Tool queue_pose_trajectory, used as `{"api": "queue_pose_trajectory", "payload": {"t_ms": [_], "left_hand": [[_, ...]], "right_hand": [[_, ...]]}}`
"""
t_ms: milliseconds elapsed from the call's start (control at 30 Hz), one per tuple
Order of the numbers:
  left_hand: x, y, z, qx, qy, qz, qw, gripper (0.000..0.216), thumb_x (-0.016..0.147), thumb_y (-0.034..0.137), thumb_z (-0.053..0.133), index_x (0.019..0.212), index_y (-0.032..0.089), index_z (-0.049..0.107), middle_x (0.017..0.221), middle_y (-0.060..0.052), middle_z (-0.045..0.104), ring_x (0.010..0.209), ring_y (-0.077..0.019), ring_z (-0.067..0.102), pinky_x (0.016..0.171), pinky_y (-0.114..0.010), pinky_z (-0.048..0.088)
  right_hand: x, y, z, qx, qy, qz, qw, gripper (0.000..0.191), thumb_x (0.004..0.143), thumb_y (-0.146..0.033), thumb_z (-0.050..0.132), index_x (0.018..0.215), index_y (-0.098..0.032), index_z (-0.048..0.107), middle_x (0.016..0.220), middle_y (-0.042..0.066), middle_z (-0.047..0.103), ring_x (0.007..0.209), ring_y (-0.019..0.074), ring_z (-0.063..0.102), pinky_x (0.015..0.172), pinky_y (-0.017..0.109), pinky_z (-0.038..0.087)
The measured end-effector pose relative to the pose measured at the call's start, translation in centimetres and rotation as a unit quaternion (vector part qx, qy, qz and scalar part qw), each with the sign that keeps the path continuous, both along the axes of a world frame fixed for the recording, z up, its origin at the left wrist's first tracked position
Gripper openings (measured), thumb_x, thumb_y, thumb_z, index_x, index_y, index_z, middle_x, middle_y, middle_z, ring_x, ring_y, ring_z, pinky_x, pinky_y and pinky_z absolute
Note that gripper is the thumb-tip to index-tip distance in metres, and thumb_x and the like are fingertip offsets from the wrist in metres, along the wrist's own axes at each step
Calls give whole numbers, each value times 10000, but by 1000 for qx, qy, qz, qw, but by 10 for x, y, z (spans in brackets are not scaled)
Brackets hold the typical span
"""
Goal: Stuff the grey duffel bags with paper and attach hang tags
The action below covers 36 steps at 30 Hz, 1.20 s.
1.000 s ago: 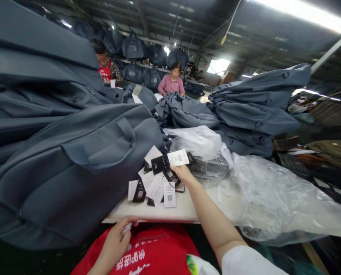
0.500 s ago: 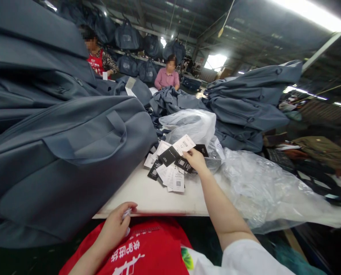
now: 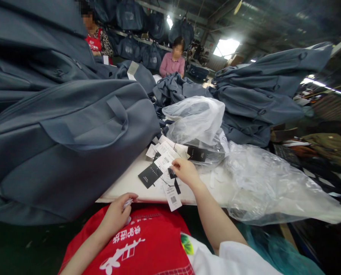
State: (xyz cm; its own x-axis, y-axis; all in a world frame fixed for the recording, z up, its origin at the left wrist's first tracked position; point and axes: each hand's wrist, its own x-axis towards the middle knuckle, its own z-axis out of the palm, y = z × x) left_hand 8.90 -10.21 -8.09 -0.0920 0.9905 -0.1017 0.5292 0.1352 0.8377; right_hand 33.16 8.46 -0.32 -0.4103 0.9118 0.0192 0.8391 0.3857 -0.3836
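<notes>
My right hand (image 3: 184, 171) reaches over the white table (image 3: 130, 181) and pinches a bunch of black and white paper hang tags (image 3: 161, 164). More tags (image 3: 197, 153) lie loose under a clear plastic bag (image 3: 196, 120). My left hand (image 3: 117, 214) rests at the table's near edge, above my red apron (image 3: 147, 244), with its fingers closed on a small white item that I cannot make out. A large grey-blue bag (image 3: 70, 141) lies on its side just left of the tags.
Stacks of the same grey bags rise at left (image 3: 30, 57) and at back right (image 3: 262, 91). Crumpled clear plastic sheeting (image 3: 273, 187) covers the table's right side. Two other people (image 3: 173, 61) work at the far end, with more bags hanging behind them.
My right hand has drawn the bunch of tags back toward me and lower over the table. The left hand stays at the table edge, holding the same small white item.
</notes>
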Motion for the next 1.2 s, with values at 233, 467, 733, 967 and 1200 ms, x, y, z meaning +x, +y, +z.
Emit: {"api": "queue_pose_trajectory", "payload": {"t_ms": [233, 467, 733, 967, 1200], "left_hand": [[0, -1, 0, 6, 4, 6, 1000, 357, 757, 142, 390, 1005, 205, 640, 985, -25, 716, 952, -187, 660, 902, -308, 484], [-5, 5, 21, 11, -9, 7, 1000, 378, 757, 152, 393, 1032, 210, 646, 1045, -34, 702, 1019, -200, 637, 951, -328, 468], [23, 51, 90, 134, 43, -25, 990, 279, 848, 400, 574, 1016, 192, 654, 1040, -80, 686, 964, -223, 629, 897, -352, 478], [40, 76, 80, 151, 94, 23, 984, 135, 858, 244, 562, 924, 195, 669, 934, -49, 714, 882, -211, 664, 819, -326, 500], [18, 66, 86, 219, 230, 153, 936, 653, 755, 398, 710, 1315, 176, 457, 1316, -140, 542, 1115, -278, 590, 855, -338, 513]], "right_hand": [[-33, -22, -30, -76, 39, 8, 996, 186, 706, -334, 734, 748, -164, 670, 912, 114, 662, 921, 248, 594, 810, 335, 419], [-39, -2, -25, -202, 204, 36, 957, 187, 889, -313, 484, 766, -197, 564, 708, 8, 671, 683, 147, 617, 687, 285, 494], [-64, -9, 21, -291, 470, 41, 832, 305, 816, -478, 614, 742, -193, 536, 648, -2, 652, 576, 116, 587, 612, 263, 495], [-81, -21, 37, -381, 554, 38, 739, 342, 739, -477, 719, 776, -180, 553, 669, -10, 645, 611, 113, 608, 598, 234, 484], [-87, -21, 42, -441, 600, 28, 667, 302, 731, -386, 756, 753, -181, 537, 555, -65, 497, 516, 77, 487, 526, 208, 410]]}}
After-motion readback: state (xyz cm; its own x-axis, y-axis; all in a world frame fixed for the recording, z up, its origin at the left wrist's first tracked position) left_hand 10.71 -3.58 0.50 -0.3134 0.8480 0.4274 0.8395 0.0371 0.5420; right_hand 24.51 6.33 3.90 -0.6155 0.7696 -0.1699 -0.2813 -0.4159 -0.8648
